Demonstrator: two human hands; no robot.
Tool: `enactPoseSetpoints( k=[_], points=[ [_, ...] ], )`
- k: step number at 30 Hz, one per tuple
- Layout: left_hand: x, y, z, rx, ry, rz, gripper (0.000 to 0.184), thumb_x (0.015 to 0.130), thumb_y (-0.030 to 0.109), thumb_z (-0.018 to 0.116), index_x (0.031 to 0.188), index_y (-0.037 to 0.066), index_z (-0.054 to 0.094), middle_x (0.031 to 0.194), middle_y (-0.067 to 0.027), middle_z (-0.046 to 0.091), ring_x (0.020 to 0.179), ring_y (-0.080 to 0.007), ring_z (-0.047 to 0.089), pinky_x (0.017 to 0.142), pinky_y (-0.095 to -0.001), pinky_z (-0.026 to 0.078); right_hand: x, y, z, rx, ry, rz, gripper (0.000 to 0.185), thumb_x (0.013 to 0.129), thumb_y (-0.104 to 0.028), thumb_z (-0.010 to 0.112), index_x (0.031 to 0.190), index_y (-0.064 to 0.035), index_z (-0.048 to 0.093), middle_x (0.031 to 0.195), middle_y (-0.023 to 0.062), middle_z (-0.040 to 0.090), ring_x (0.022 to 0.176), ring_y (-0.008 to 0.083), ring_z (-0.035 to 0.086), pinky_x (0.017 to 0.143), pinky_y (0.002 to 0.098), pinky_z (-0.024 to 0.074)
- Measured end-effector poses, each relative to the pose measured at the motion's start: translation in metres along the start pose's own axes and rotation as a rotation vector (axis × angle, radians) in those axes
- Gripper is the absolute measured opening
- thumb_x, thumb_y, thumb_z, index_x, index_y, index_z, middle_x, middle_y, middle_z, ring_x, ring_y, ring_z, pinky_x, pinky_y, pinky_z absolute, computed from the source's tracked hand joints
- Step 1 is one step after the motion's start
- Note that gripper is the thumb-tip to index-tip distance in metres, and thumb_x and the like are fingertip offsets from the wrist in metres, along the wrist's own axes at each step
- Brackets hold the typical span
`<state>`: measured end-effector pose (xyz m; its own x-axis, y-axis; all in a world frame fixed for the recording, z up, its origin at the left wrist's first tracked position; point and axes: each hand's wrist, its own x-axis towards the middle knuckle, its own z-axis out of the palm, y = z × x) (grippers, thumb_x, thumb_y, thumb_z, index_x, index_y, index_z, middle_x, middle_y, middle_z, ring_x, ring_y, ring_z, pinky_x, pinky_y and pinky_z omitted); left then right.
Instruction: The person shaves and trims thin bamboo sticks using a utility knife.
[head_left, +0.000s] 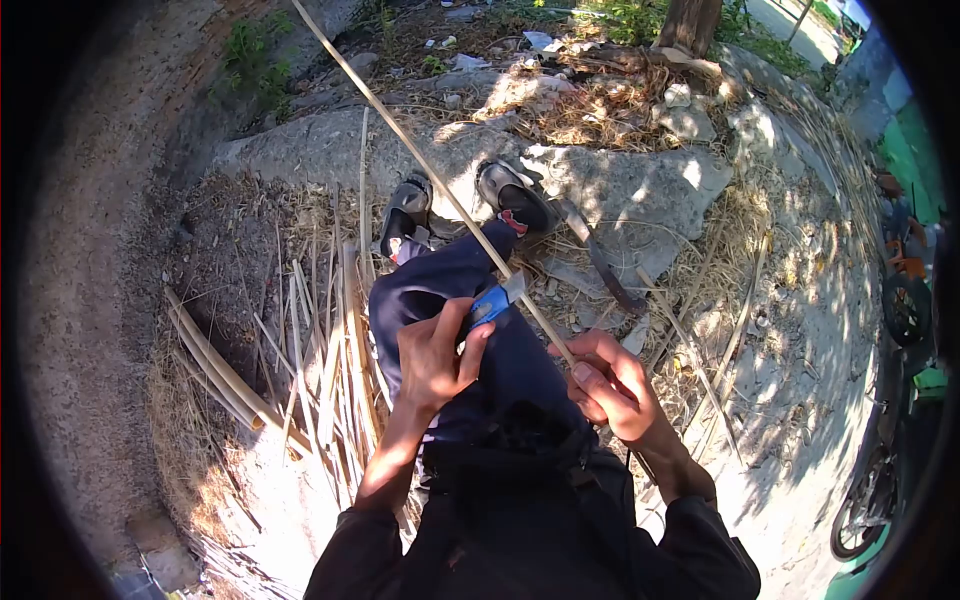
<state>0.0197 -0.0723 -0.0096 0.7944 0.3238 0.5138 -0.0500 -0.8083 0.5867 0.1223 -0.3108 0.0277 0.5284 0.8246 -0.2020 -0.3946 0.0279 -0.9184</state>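
Note:
My left hand [432, 362] is closed around a blue utility knife [490, 305]. Its short metal blade [516, 287] lies against a long, thin bamboo strip [420, 155], or appears to touch it. That strip slants from the top of the view down across my legs to my right hand [612, 388]. The thumb and fingers of the right hand pinch the strip near its lower end. Both hands are above my lap, over dark trousers [440, 285].
Cut bamboo strips [330, 350] lie in a pile left of my legs, with thicker split bamboo [215, 365] beyond. A curved blade tool [607, 265] rests on the stone slab [640, 195] right of my shoes [515, 195]. A tree trunk [690, 25] stands ahead; a wheel [905, 308] is far right.

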Motion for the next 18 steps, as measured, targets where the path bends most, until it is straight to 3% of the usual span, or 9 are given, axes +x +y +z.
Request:
enactPoseSetpoints(
  k=[1, 2, 5, 6, 8, 10, 12, 15, 18],
  points=[
    [0.004, -0.004, -0.007, 0.047, 0.007, -0.070, 0.021, 0.101, 0.023, 0.072, 0.107, 0.005, 0.065, 0.067, -0.0089, 0.065, 0.053, -0.0303, 0.065, 0.051, -0.0403, 0.047, -0.004, 0.002, -0.001, 0.001, -0.002, 0.000, 0.024, 0.111, -0.006, 0.049, 0.131, 0.0022, 0.059, 0.075, -0.0021, 0.046, 0.059, 0.0048, 0.036, 0.054, 0.0252, 0.0295],
    [0.006, -0.010, -0.013, 0.057, -0.020, -0.150, 0.020, 0.106, 0.023, 0.064, 0.108, 0.003, 0.062, 0.074, -0.0169, 0.065, 0.057, -0.0366, 0.065, 0.053, -0.0420, 0.045, -0.008, 0.005, -0.002, 0.009, 0.006, 0.033, 0.024, 0.110, -0.008, 0.050, 0.131, 0.0023, 0.059, 0.075, -0.0023, 0.046, 0.059, 0.0043, 0.036, 0.054, 0.0246, 0.0292],
    [0.013, -0.034, -0.020, 0.136, 0.065, -0.187, 0.020, 0.108, 0.022, 0.061, 0.108, 0.002, 0.060, 0.073, -0.0182, 0.062, 0.059, -0.0392, 0.064, 0.055, -0.0441, 0.045, -0.016, 0.000, -0.003, 0.017, 0.012, 0.129, 0.025, 0.110, -0.011, 0.052, 0.130, 0.0021, 0.060, 0.073, -0.0028, 0.046, 0.059, 0.0034, 0.037, 0.054, 0.0236, 0.0287],
    [0.015, -0.045, -0.020, 0.183, 0.115, -0.155, 0.020, 0.109, 0.022, 0.059, 0.109, 0.002, 0.060, 0.073, -0.0180, 0.060, 0.059, -0.0357, 0.061, 0.056, -0.0431, 0.044, -0.020, -0.004, -0.002, 0.016, 0.020, 0.191, 0.026, 0.110, -0.012, 0.053, 0.130, 0.0019, 0.060, 0.073, -0.0031, 0.047, 0.060, 0.0030, 0.037, 0.054, 0.0231, 0.0285],
    [0.020, -0.066, -0.029, 0.162, 0.178, -0.288, 0.024, 0.110, 0.026, 0.060, 0.110, 0.002, 0.062, 0.069, -0.0168, 0.060, 0.053, -0.0298, 0.057, 0.053, -0.0411, 0.043, -0.026, -0.003, -0.004, -0.021, 0.021, 0.212, 0.026, 0.110, -0.012, 0.052, 0.131, 0.0008, 0.060, 0.074, -0.0033, 0.047, 0.061, 0.0026, 0.037, 0.054, 0.0224, 0.0280],
    [0.020, -0.081, -0.038, 0.006, 0.223, -0.408, 0.033, 0.114, 0.032, 0.054, 0.099, 0.002, 0.055, 0.068, -0.0068, 0.052, 0.057, -0.0146, 0.046, 0.054, -0.0345, 0.036, -0.029, 0.005, -0.007, -0.092, 0.108, 0.122, 0.026, 0.111, -0.013, 0.052, 0.131, -0.0004, 0.060, 0.074, -0.0036, 0.048, 0.061, 0.0024, 0.037, 0.054, 0.0224, 0.0275],
    [0.011, -0.098, -0.032, -0.236, 0.305, -0.453, 0.037, 0.115, 0.037, 0.050, 0.096, 0.005, 0.054, 0.071, -0.0002, 0.048, 0.060, -0.0089, 0.041, 0.054, -0.0293, 0.032, -0.024, 0.016, -0.020, -0.130, 0.147, 0.104, 0.027, 0.111, -0.014, 0.052, 0.132, -0.0005, 0.059, 0.074, -0.0035, 0.046, 0.059, 0.0026, 0.036, 0.053, 0.0224, 0.0269],
    [0.005, -0.038, -0.025, -0.558, 0.124, -0.568, 0.041, 0.113, 0.046, 0.049, 0.099, 0.008, 0.055, 0.076, 0.0054, 0.048, 0.064, -0.0023, 0.037, 0.056, -0.0213, 0.028, -0.017, 0.016, -0.024, 0.016, 0.165, 0.202, 0.028, 0.111, -0.015, 0.048, 0.133, -0.0008, 0.059, 0.072, -0.0017, 0.048, 0.058, 0.0035, 0.035, 0.052, 0.0223, 0.0264],
    [0.000, -0.020, -0.015, -0.654, 0.022, -0.425, 0.036, 0.109, 0.040, 0.063, 0.105, 0.004, 0.060, 0.076, 0.0065, 0.047, 0.066, -0.0015, 0.036, 0.058, -0.0227, 0.027, -0.010, 0.014, -0.022, 0.055, 0.106, 0.222, 0.029, 0.111, -0.014, 0.047, 0.134, -0.0018, 0.059, 0.071, -0.0002, 0.050, 0.056, 0.0040, 0.035, 0.051, 0.0221, 0.0265]
  ],
)
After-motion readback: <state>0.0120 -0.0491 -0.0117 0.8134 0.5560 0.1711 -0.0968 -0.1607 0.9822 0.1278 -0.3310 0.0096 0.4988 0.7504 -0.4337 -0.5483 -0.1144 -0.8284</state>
